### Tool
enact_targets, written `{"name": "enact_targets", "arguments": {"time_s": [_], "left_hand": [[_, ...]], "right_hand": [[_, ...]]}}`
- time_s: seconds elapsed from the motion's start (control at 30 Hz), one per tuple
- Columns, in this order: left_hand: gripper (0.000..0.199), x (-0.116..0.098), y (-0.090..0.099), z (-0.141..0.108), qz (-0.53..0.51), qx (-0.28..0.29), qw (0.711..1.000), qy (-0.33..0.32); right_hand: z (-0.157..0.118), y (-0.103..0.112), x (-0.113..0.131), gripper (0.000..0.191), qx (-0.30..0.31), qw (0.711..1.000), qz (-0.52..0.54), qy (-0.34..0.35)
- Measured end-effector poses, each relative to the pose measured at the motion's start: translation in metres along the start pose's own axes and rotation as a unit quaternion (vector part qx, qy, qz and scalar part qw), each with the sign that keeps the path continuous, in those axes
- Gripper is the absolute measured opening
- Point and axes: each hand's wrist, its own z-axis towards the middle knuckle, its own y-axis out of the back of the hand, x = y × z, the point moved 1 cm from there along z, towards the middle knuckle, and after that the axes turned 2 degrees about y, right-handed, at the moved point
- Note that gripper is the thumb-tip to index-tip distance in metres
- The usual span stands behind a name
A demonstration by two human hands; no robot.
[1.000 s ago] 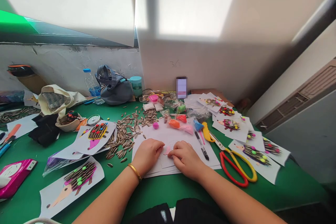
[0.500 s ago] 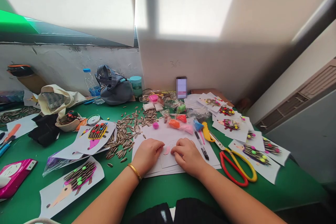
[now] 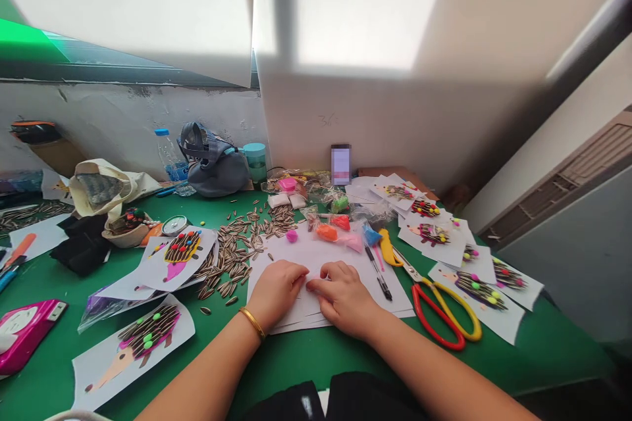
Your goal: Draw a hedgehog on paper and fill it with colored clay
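While left hand rests, right hand touches paper.

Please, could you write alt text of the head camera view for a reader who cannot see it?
A person's left hand and right hand are close together over white paper on a green table. Striped seeds lie to the left; a pen and large scissors to the right. Seed-covered animal pictures lie on both sides.

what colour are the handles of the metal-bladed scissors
The metal-bladed scissors have one red loop handle and one yellow loop handle, seen in the head view.
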Motion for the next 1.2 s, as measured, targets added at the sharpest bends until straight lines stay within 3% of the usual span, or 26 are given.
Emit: {"name": "enact_targets", "arguments": {"time_s": [0.17,0.33,0.53,0.7,0.97,1.1,1.2], "left_hand": [[0.017,0.0,0.0,0.0,-0.001,0.005,1.0,0.003],[0.018,0.0,0.0,-0.001,-0.002,0.002,1.0,0.002],[0.019,0.0,0.0,-0.001,0.004,-0.006,1.0,0.008],[0.019,0.001,0.0,0.0,0.004,-0.005,1.0,0.005],[0.021,0.002,-0.001,-0.002,0.001,0.001,1.0,0.011],[0.021,0.002,0.0,-0.001,0.003,0.004,1.0,0.018],[0.021,0.001,0.0,-0.001,0.002,0.006,1.0,0.021]], "right_hand": [[0.0,0.0,-0.002,0.041,-0.006,1.0,-0.001,0.003],[-0.001,0.0,-0.006,0.046,-0.045,0.998,-0.006,-0.037],[-0.001,-0.002,-0.006,0.039,-0.022,0.999,-0.022,-0.012],[0.0,-0.004,-0.008,0.049,-0.039,0.998,-0.024,-0.035],[0.002,-0.001,-0.011,0.047,-0.063,0.996,-0.001,-0.061],[0.001,0.001,-0.011,0.036,-0.055,0.997,-0.001,-0.06],[0.001,0.0,-0.01,0.041,-0.05,0.997,-0.005,-0.058]]}}
